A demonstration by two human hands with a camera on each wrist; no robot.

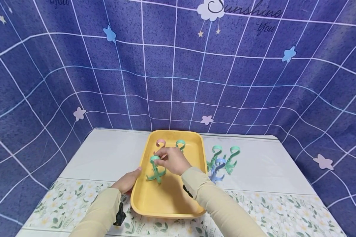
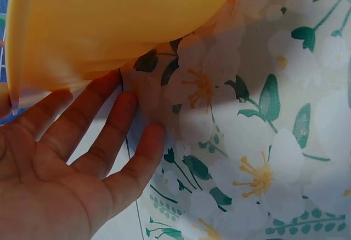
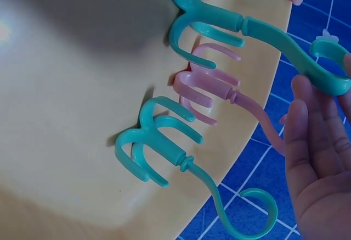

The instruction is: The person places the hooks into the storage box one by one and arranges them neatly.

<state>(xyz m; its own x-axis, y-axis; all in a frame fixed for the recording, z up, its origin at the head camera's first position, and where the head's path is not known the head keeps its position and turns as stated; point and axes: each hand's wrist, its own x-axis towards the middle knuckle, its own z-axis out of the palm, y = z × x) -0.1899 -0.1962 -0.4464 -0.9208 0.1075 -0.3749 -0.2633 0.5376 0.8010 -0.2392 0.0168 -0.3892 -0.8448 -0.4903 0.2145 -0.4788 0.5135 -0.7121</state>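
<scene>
A yellow tray [image 1: 169,197] sits mid-table. My right hand [image 1: 159,157] pinches the top loop of a green four-pronged hook [image 1: 156,172], which stands on its prongs in the tray. In the right wrist view that hook [image 3: 219,20] lies uppermost, with my fingers [image 3: 307,119] at its loop end. Behind it in the tray stand a pink hook [image 1: 160,143] [image 3: 208,86] and a teal hook [image 1: 180,144] [image 3: 159,146]. My left hand [image 1: 130,179] [image 2: 82,157] is flat, with straight fingers against the tray's [image 2: 109,20] outer left side.
Just right of the tray, two green hooks [image 1: 216,154] [image 1: 232,158] and a blue hook [image 1: 217,171] stand on the table. A floral cloth [image 1: 270,204] covers the table's near part. A blue checked backdrop [image 1: 178,82] closes off the back and sides.
</scene>
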